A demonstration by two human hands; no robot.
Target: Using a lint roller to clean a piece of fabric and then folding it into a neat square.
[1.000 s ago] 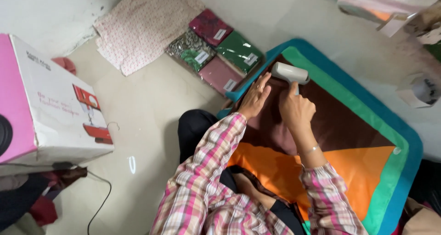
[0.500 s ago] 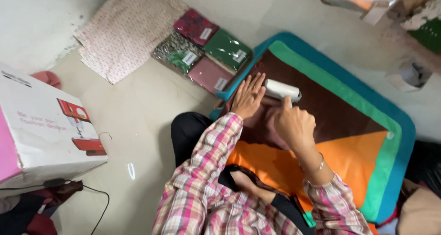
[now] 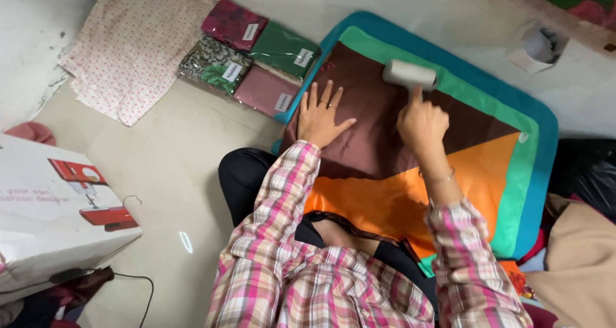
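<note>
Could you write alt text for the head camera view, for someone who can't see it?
A person in a plaid shirt rolls a lint roller with the right hand over a multicoloured quilt, left hand flat on it. Packaged fabrics lie on the floor nearby.

Floor [image 3: 160,161]: pale, smooth and glossy, cream in tone; a small bright spot of reflected light [image 3: 186,241] sits near the lower left.
Wall [image 3: 25,39]: whitish, scuffed and marked, at the upper left.
Light: even and soft, no hard shadows.
Left edge: a large white cardboard box [image 3: 51,219] with a red machine pictured on it; a black cable [image 3: 138,283] trails over the floor below it.
Upper left: a flowered cream cloth [image 3: 128,45] spread flat on the floor.
Right edge: dark bundled material [image 3: 587,167] and tan fabric [image 3: 577,264].
</note>
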